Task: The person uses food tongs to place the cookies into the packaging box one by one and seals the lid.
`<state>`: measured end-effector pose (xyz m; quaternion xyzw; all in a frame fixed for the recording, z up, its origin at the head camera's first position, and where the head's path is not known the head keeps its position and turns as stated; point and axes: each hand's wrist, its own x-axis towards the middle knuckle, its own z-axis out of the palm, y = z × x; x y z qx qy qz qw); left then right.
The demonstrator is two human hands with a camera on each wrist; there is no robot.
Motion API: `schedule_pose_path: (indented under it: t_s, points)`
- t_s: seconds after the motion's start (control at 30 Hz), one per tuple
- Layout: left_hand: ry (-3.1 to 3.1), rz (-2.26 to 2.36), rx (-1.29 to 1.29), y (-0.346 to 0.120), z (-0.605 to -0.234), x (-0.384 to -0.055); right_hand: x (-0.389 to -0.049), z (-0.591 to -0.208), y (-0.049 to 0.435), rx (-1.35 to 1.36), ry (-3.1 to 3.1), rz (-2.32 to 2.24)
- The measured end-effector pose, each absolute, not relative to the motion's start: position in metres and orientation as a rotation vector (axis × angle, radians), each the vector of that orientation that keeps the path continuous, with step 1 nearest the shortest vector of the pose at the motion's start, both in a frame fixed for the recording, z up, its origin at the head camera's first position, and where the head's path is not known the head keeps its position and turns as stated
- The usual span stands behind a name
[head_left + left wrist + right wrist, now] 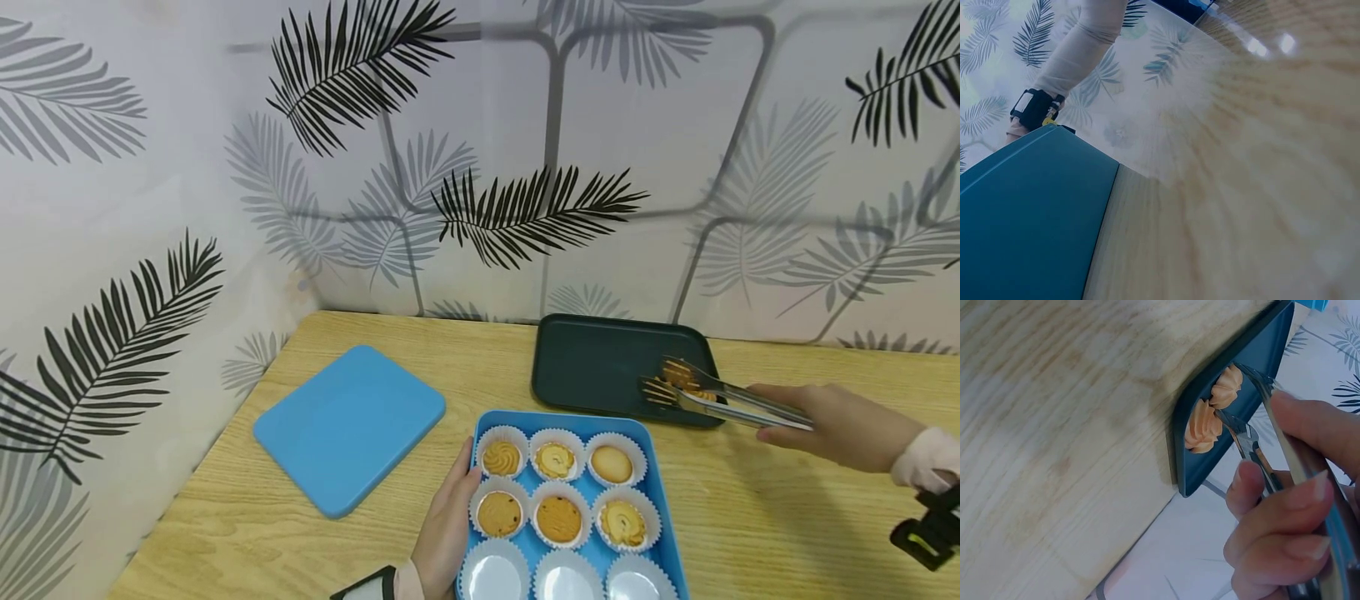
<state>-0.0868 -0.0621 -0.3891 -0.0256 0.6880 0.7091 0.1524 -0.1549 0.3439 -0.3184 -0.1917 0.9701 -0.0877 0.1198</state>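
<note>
My right hand (847, 421) grips silver food tongs (738, 402), fingers and thumb wrapped round the arms. Their slotted ends reach over the right end of a dark rectangular tray (592, 362). Two ridged piped cookies (1204, 428) lie there, and the tong tips stand at the farther cookie (1227, 386), one on either side of it. My left hand (446, 525) holds the left wall of a blue box (660, 500), thumb at the rim and fingers along the outside. White paper cups in the box hold several cookies (558, 518); the front-row cups (495, 573) are empty.
A blue lid (351, 429) lies flat on the wooden table (247, 542) to the left of the box. Behind the table hangs a leaf-patterned cloth (480, 125), close to the tray's back edge. The tray stands just behind the box.
</note>
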Motion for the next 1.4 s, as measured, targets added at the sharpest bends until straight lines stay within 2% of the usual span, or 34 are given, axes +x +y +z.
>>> schedule_pose_path:
  t_s: [0.43, 0.83, 1.4]
  points:
    - [1.961, 2.049, -0.072, -0.062, -0.389, -0.087, -0.145, -0.323, 0.335, -0.482, 2.879, -0.360]
    - [1.956, 2.047, -0.098, -0.062, -0.389, -0.087, -0.142, -0.312, 0.323, -0.541, 2.930, -0.447]
    - [1.946, 2.062, -0.102, -0.061, -0.389, -0.087, -0.116, -0.288, 0.277, -0.627, 2.857, -0.548]
